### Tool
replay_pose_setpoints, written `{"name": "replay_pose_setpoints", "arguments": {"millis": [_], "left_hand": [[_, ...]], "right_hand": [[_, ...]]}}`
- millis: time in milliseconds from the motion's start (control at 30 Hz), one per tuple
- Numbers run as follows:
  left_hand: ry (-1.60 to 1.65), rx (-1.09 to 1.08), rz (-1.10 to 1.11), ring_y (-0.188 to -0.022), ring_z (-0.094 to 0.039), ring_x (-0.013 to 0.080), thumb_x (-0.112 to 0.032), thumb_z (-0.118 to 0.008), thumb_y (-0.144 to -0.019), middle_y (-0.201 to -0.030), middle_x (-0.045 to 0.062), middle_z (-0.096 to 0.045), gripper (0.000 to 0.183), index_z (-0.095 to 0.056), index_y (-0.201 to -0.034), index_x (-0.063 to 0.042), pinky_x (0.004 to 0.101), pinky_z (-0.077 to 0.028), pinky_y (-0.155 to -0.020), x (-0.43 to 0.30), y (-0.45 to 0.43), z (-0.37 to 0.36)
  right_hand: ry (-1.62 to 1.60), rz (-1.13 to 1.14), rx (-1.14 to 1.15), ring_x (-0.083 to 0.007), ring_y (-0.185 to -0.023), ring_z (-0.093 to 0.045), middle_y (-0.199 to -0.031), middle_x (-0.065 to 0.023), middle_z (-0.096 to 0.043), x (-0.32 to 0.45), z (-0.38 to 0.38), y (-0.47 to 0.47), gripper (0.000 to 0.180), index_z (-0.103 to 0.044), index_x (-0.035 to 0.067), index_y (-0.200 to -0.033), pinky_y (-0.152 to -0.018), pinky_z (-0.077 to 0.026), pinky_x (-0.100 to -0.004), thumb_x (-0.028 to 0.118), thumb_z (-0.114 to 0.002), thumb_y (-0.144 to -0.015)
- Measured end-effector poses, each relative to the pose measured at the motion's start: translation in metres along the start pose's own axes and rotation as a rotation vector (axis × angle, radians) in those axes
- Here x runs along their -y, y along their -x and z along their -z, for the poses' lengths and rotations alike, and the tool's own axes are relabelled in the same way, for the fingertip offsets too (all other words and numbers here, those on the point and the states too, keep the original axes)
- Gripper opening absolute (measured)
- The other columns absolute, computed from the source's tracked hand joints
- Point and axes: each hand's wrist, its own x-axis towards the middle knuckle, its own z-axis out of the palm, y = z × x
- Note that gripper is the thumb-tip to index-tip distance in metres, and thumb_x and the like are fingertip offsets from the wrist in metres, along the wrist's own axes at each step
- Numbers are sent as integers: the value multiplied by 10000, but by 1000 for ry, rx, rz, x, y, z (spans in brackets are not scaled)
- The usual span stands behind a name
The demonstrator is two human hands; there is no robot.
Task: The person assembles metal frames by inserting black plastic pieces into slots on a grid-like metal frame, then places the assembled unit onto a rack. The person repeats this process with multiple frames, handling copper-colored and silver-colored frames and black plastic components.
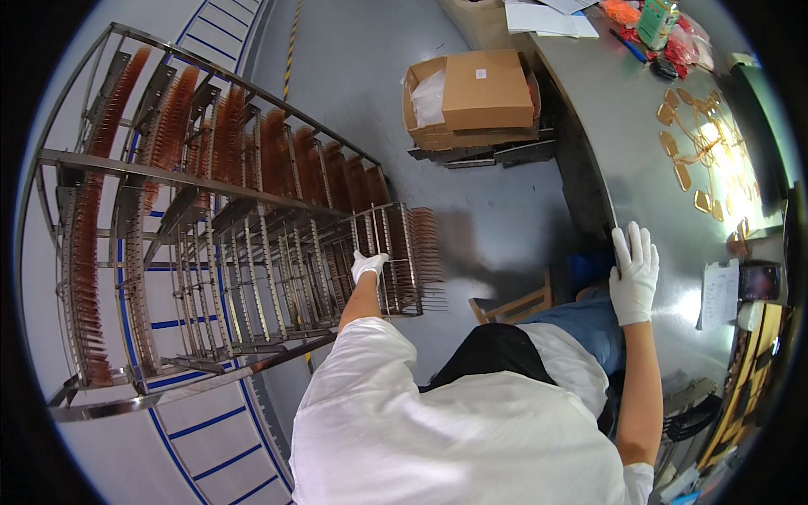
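Observation:
My left hand (369,264), in a white glove, is at a metal rack frame (386,260) that holds rows of thin reddish-brown pieces (429,252). Its fingers seem curled round an upright bar of that frame. This frame is beside a tall metal rack (189,183) with several slotted columns, many lined with similar reddish-brown pieces. On the right, my right hand (634,274), also gloved in white, lies flat on the edge of the grey metal table (581,82), fingers pointing away from me. Nothing shows in it.
A cardboard box (489,91) is on a low dark support ahead. Gold-coloured frames (682,158), a green container (658,24) and a written sheet (718,295) lie or stand on the table. A wooden stool or chair part (517,303) is close to my body.

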Motion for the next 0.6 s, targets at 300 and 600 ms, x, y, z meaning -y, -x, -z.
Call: {"name": "replay_pose_setpoints", "arguments": {"millis": [300,600], "left_hand": [[163,-56,205,-1458,-425,397,-437,-884,-773,-1639,221,-349,1196,-141,-1673,-174,499,-405,-1190,15,-32,40],[-63,-203,203,-1436,-454,396,-394,-729,-924,-1588,221,-436,887,-277,-1640,-129,474,-417,-1172,101,-142,15]], "right_hand": [[44,5,-14,-376,-1469,-385,-1592,-149,-420,0,-12,-2,898,-455,205,-1541,-1199,-329,-522,-26,-710,-711],[61,7,-4,-379,-1491,-362,-1621,-148,-387,1,-15,-2,939,-434,206,-1562,-1220,-315,-506,-51,-715,-704]]}}
